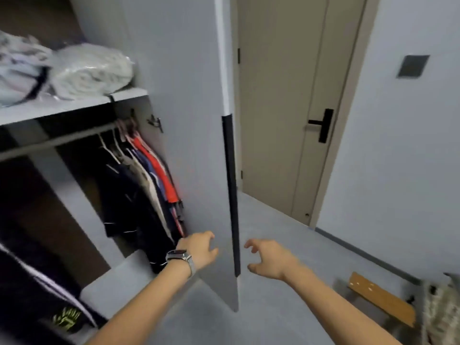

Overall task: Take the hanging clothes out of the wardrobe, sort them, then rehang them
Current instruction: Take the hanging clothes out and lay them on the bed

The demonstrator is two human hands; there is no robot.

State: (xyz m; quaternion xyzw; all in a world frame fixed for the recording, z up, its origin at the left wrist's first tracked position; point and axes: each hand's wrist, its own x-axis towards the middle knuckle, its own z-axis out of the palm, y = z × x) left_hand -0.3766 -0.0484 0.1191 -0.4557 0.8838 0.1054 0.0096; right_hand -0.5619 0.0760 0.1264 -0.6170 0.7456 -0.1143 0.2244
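The grey wardrobe stands open, its door (194, 120) swung out toward me with a black strip (231, 195) down its edge. Several clothes on hangers (146, 185), dark, beige, blue and red, hang bunched at the right end of the rail (54, 143). My left hand (201, 250), with a watch on the wrist, is on the inner side of the door near its lower edge, fingers apart and empty. On the outer side of the door edge, my right hand (266, 257) is spread with curled fingers, holding nothing.
The shelf (74, 105) above the rail holds bagged white bedding (92, 70). A dark garment with yellow print (64, 317) lies at the lower left. A beige room door (293, 108) is closed behind. A wooden bench (380, 300) and patterned fabric (440, 312) sit at the lower right.
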